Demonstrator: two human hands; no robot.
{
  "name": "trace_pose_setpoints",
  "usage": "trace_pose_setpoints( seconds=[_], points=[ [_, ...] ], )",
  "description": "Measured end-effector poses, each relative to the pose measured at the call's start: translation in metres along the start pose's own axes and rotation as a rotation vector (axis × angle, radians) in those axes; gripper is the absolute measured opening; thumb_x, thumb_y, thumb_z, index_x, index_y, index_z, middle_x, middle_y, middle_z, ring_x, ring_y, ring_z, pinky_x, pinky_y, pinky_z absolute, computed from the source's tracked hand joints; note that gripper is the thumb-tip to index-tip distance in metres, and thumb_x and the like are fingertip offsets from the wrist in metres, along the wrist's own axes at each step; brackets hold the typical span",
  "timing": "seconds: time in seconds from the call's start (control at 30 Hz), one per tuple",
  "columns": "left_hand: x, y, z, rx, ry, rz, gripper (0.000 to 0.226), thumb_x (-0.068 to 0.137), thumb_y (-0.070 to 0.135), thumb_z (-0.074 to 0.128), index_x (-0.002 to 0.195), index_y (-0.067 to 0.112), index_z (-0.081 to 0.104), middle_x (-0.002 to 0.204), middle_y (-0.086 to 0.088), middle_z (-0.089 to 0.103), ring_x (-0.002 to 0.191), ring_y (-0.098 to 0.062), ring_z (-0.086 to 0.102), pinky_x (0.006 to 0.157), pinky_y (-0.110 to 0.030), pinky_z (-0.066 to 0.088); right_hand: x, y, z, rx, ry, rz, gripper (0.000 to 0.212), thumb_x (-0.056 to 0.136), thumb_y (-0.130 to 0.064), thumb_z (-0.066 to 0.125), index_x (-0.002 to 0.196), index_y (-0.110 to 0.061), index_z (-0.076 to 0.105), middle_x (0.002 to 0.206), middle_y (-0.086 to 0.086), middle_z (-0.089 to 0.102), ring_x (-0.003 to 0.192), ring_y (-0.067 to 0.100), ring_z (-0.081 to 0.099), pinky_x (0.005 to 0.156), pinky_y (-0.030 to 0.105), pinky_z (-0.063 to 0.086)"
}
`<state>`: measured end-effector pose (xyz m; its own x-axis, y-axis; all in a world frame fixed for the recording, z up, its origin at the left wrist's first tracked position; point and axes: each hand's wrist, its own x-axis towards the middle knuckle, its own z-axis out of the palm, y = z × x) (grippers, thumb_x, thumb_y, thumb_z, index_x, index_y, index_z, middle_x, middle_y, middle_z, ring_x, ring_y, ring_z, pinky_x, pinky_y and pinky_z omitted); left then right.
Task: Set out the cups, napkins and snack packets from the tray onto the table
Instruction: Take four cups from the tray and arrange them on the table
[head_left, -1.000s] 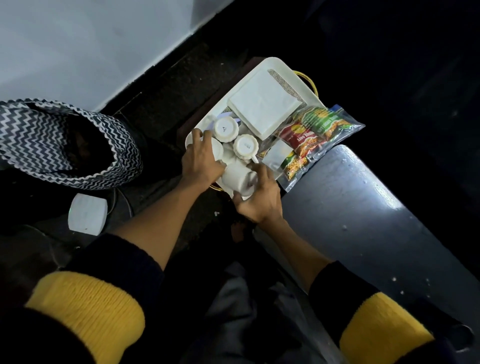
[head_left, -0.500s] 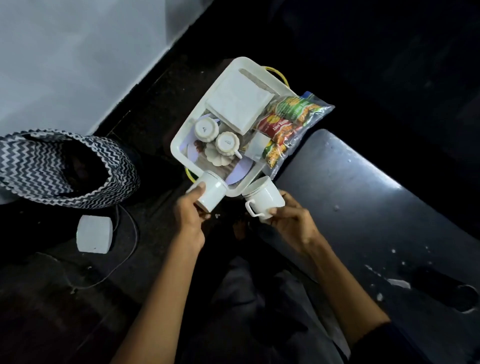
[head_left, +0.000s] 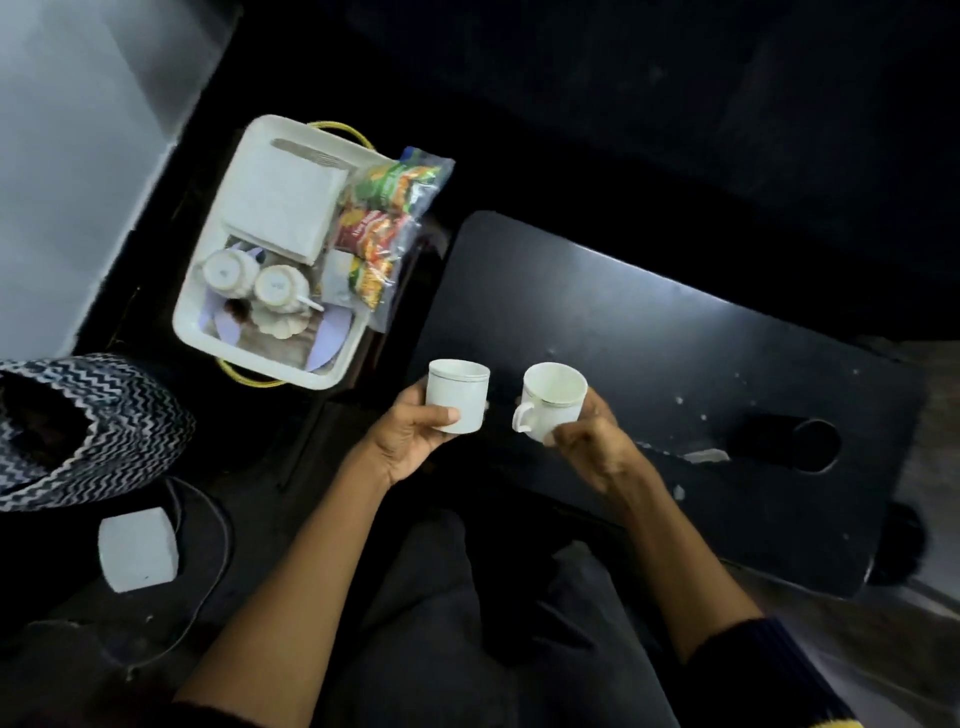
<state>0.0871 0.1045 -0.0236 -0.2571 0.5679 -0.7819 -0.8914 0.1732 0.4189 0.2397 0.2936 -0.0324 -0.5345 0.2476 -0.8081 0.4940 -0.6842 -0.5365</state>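
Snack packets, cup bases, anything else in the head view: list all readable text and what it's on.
Nothing reads clearly.
Red snack packet: printed lettering, too blurred to read.
Green snack packet: print blurred, unreadable.
Upturned cups in the tray: small marks on the bases, too small to read.
Cups in the left hand and right hand: no text visible.

Two white cups (head_left: 457, 396) (head_left: 554, 399) held upright over the dark table (head_left: 649, 332); two more upturned in the tray (head_left: 187, 322)

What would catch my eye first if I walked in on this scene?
Two white cups held up side by side: the left hand grips one cup, the right hand grips the handled cup, both over the near end of the dark table. Behind them to the left sits a white tray with two more cups, napkins and bright snack packets.
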Motion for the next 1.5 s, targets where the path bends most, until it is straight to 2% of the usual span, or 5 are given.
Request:
trace_pose_setpoints(
  seconds=[0.27,0.47,0.8,1.17,1.5],
  points=[
    [0.043,-0.081,0.065,0.077,0.088,-0.115,0.068,0.050,0.000,0.070,0.117,0.002,0.064,0.107,-0.021,0.069,0.106,-0.036,0.065,0.095,-0.040,0.055,-0.009,0.027,-0.125,-0.068,0.229,0.078,0.097,0.033,-0.010,0.071,0.129,-0.006,0.057,0.123,0.019,0.068,0.114,0.040,0.064,0.079,0.038,0.054],
    [0.076,-0.136,0.095,0.558,0.401,-0.019,0.077,0.052,-0.006,0.084,0.121,0.017,0.061,0.109,-0.002,0.065,0.102,-0.020,0.060,0.074,-0.022,0.050,-0.001,0.047,-0.181,-0.315,0.194,0.006,0.099,0.043,0.002,0.073,0.131,-0.034,0.050,0.113,-0.004,0.065,0.097,0.011,0.063,0.064,0.016,0.053],
    [0.125,-0.174,0.098,1.182,0.598,0.232,0.080,0.049,0.018,0.097,0.114,0.014,0.051,0.123,0.005,0.041,0.099,-0.012,0.048,0.083,-0.025,0.043,0.056,0.065,-0.190,-0.846,0.325,-0.073,0.080,0.052,-0.023,0.092,0.109,-0.035,0.036,0.108,-0.003,0.057,0.097,0.020,0.056,0.070,0.026,0.045],
    [0.170,-0.195,0.112,1.106,0.747,0.358,0.084,0.050,0.027,0.096,0.112,0.009,0.042,0.125,-0.007,0.042,0.107,-0.021,0.053,0.088,-0.028,0.046,0.072,0.098,-0.171,-1.028,0.558,-0.244,0.081,0.059,-0.035,0.087,0.120,-0.020,0.034,0.119,0.003,0.042,0.110,0.025,0.049,0.078,0.033,0.050],
    [0.156,-0.198,0.114,1.228,0.728,0.338,0.096,0.051,0.007,0.083,0.135,0.004,0.035,0.141,-0.015,0.036,0.124,-0.034,0.046,0.104,-0.042,0.045,0.067,0.088,-0.173,-1.354,0.378,-0.203,0.078,0.055,-0.031,0.083,0.118,-0.020,0.037,0.118,0.008,0.039,0.107,0.029,0.048,0.081,0.045,0.056]
  ],
)
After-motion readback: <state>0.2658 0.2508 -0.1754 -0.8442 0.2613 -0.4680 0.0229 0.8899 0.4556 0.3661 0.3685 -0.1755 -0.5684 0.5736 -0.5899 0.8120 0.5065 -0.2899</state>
